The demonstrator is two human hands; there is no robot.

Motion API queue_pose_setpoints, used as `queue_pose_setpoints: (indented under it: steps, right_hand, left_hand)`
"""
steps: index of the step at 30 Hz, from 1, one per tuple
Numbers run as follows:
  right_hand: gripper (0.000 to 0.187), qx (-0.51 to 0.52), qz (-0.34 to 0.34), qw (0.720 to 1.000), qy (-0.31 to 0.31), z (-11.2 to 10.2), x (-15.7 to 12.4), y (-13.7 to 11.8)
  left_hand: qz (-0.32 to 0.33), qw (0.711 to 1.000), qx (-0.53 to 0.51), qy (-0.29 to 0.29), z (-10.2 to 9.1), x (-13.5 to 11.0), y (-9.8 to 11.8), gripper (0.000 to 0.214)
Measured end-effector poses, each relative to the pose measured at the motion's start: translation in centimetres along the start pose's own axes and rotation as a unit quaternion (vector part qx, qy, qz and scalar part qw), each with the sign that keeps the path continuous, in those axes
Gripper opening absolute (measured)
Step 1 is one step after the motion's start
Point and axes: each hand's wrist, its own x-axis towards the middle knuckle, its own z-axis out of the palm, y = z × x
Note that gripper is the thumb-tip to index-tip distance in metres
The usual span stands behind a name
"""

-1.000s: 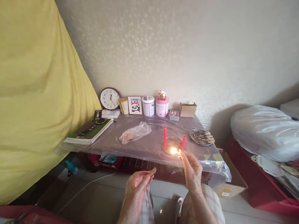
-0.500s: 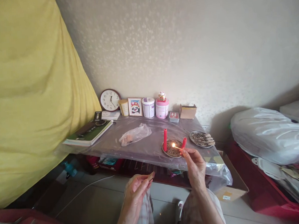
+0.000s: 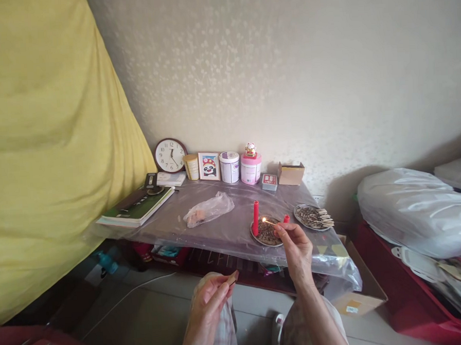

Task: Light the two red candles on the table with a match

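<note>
My right hand [image 3: 294,247] pinches a burning match [image 3: 270,222], its flame held over a round metal dish [image 3: 265,233] of spent matches, close to the tall red candle [image 3: 256,217] standing in the dish. A shorter red candle [image 3: 286,219] shows just behind my fingers. My left hand [image 3: 211,300] is lower, above my knee, fingers closed on a small matchbox [image 3: 232,278]. Both hands are in front of the low table [image 3: 171,229] covered with clear plastic sheet.
A second dish [image 3: 313,217] of matches lies right of the candles. A plastic bag [image 3: 208,208], books [image 3: 137,206], a clock [image 3: 170,155], tins [image 3: 229,167] and small boxes [image 3: 291,173] crowd the table's back. A yellow cloth [image 3: 47,151] hangs left; bagged bedding [image 3: 418,209] sits right.
The flare has shrunk to a small flame. My right hand has carried the match up and left, toward the tall candle. My left hand has sunk slightly with the matchbox.
</note>
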Motion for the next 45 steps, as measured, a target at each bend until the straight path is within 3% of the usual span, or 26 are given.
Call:
queue_pose_setpoints:
  steps: [13,28,45]
  right_hand:
    - [0.044,-0.043,-0.037,0.998,-0.005,1.4,1.8,0.8]
    - [0.04,-0.13,-0.077,0.989,-0.001,3.3,4.2,2.0]
    - [0.044,-0.158,-0.093,0.983,0.005,3.6,5.6,3.0]
  left_hand:
    - [-0.006,1.0,0.001,0.017,-0.3,0.5,-0.5,0.048]
    - [-0.007,1.0,-0.013,0.022,-1.9,1.7,-2.3,0.044]
    - [-0.012,0.998,-0.026,0.049,-1.4,1.8,-2.2,0.046]
